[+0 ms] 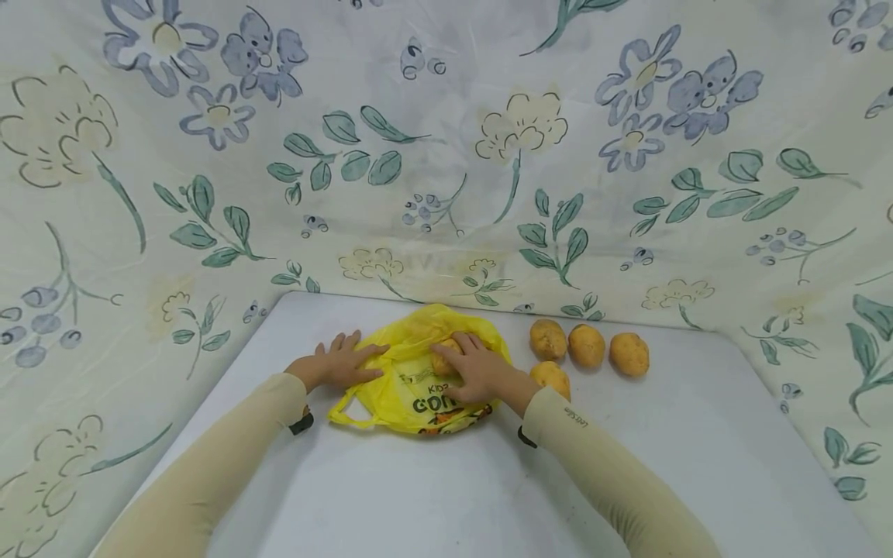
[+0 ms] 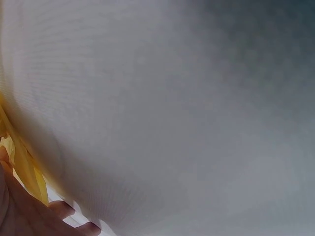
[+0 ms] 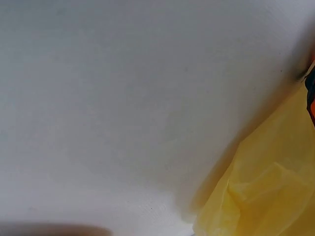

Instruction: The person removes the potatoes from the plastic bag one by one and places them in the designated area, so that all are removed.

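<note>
A yellow plastic bag [image 1: 398,395] with dark printed lettering lies flat on the table. My right hand [image 1: 480,373] grips a potato [image 1: 443,358] over the bag's opening, its fingers covering part of the potato. At the bag's left side, my left hand [image 1: 343,363] spreads its fingers, with thumb and forefinger resting on the plastic. In the left wrist view, the fingertips show beside a yellow fold of the bag [image 2: 29,172]. A rounded bulge shows under the plastic at the far side; what is inside is hidden. The right wrist view shows the bag's crumpled edge [image 3: 266,191], not the hand.
To the right of the bag lie several loose potatoes [image 1: 586,346], one partly behind the right forearm. The white table [image 1: 391,496] ends at a floral cloth [image 1: 446,194] at the back and sides. A bag handle loop [image 1: 349,418] lies toward the left front.
</note>
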Tool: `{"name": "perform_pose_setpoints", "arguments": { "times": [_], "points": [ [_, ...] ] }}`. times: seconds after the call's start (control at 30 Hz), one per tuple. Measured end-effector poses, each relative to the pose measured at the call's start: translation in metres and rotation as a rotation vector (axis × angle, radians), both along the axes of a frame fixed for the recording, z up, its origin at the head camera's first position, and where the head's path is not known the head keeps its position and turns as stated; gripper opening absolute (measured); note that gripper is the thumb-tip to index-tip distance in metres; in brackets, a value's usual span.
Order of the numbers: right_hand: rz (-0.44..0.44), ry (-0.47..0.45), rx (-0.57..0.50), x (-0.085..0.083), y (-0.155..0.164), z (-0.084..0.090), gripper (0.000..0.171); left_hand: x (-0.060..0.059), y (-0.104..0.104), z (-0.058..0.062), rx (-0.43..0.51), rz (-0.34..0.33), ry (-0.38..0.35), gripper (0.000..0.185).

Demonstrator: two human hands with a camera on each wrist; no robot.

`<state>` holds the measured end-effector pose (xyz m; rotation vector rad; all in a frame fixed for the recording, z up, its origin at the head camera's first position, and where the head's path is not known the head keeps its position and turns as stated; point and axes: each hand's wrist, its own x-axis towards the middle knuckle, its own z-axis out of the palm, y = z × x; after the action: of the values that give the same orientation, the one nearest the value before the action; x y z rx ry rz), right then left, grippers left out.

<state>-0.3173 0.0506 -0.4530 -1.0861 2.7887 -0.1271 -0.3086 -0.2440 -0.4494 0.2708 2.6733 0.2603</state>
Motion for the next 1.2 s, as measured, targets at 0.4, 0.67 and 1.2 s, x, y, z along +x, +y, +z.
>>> {"name": "perform_pose_setpoints", "arguments": {
  "times": [0.4,0.67,1.2],
  "points": [
    [0.014,0.015,-0.002,0.003,0.0,0.002,0.074,-0.001,0.003,0.0,-0.024,0.002,0.01,0.072],
    [0.051,0.039,0.033,0.007,-0.006,0.001,0.07,-0.001,0.002,-0.001,-0.029,0.011,0.007,0.073],
    [0.083,0.029,0.076,0.02,-0.014,0.006,0.069,-0.001,0.003,0.0,-0.042,0.01,0.017,0.075]
  ]
}}
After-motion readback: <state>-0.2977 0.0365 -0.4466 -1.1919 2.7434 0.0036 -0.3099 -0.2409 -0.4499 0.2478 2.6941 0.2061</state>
